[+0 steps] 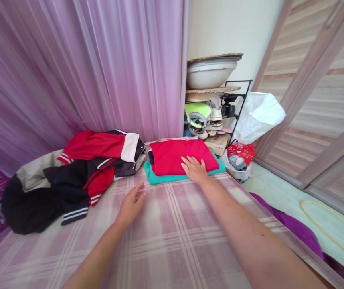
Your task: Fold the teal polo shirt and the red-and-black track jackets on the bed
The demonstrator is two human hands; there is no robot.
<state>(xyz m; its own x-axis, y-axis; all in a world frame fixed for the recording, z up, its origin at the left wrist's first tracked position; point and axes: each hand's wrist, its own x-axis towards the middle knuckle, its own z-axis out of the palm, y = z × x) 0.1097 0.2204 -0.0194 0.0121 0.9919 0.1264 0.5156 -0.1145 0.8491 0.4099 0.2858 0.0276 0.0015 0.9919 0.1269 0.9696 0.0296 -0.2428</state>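
Observation:
My right hand [194, 168] lies flat, fingers spread, on a folded red garment [181, 154] that tops a small stack with a folded teal garment [162, 178] beneath it. My left hand [131, 202] hovers open just above the pink plaid bedsheet [172, 241], a little left of the stack and touching nothing. To its left is a loose heap of unfolded clothes [78, 176] in red, black and white, with a beige piece under it.
A purple curtain [84, 68] hangs behind the bed. A black shoe rack [220, 116] with shoes and a white basin [209, 72] stands at the bed's far end, with a red bag [241, 154] and a white plastic bag [259, 114] beside it. A wooden wardrobe [325, 100] lines the right side.

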